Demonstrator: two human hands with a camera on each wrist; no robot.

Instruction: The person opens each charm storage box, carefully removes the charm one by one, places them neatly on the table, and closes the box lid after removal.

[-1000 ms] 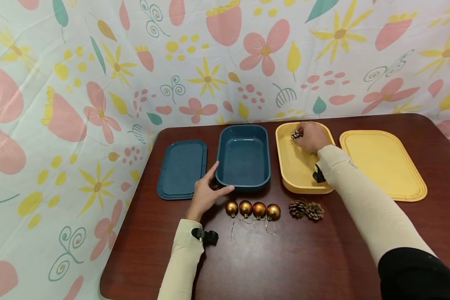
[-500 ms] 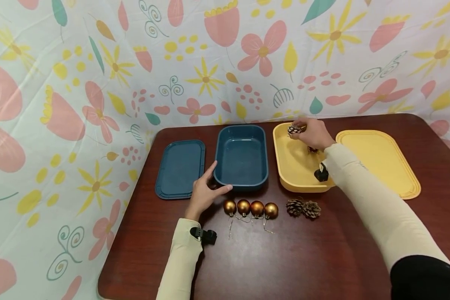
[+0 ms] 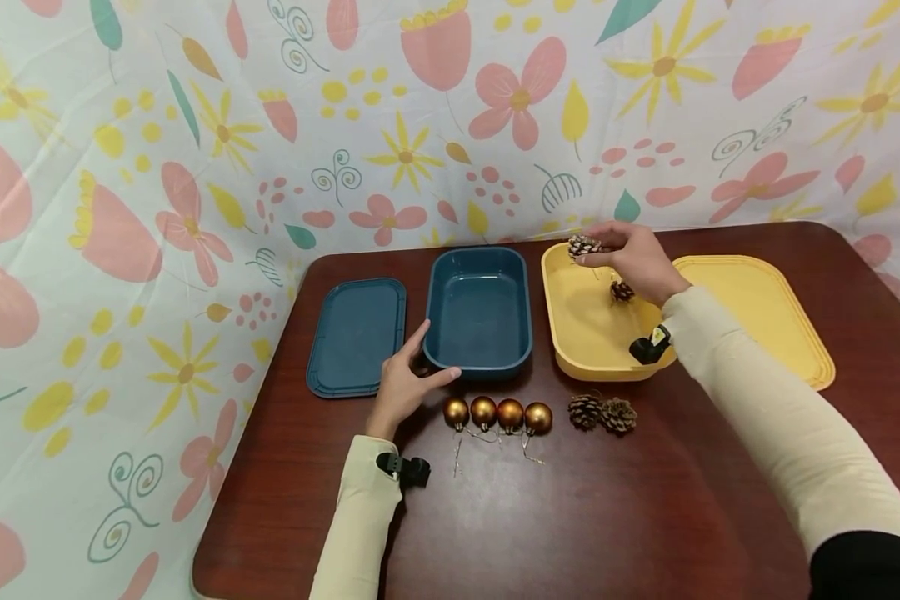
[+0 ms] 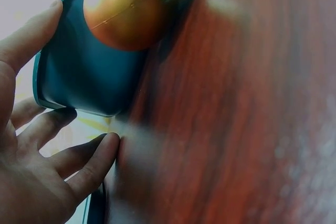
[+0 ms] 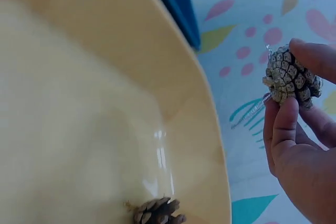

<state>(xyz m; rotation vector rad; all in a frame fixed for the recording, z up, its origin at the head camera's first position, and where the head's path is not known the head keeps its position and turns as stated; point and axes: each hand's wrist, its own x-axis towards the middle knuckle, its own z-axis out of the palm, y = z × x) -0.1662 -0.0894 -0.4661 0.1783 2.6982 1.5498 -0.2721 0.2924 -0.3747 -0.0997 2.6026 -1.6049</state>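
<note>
The right hand (image 3: 637, 258), lower inside the yellow bin (image 3: 570, 354) 1.0 s ago, is now raised to the level of its far rim, pinching a white-tipped pine cone (image 3: 584, 247) between thumb and fingers. In the right wrist view the cone shows against the patterned cloth (image 3: 390, 83), apart from the bin's wall, with a silvery thread trailing from it. A 2nd cone (image 3: 622, 290), hidden behind the hand 1.0 s ago, now shows inside the bin. The left hand (image 3: 405, 385) stays as it was: thumb and fingers spread, touching the near left corner of the blue bin (image 3: 478, 317).

For edges, the 2 bins stand side by side with a narrow strip of table (image 3: 457, 533) between them. The blue lid (image 3: 357, 336) lies just left of the blue bin, near the left fingers; the yellow lid (image 3: 757, 308) lies beside the yellow bin, partly behind the right sleeve (image 3: 765, 417). In front of the bins, 4 gold baubles (image 3: 483, 412) sit in a row, and 2 brown pine cones (image 3: 586, 412) lie touching, right of them. A broad stretch of tabletop runs nearer the person, between the 2 forearms.
</note>
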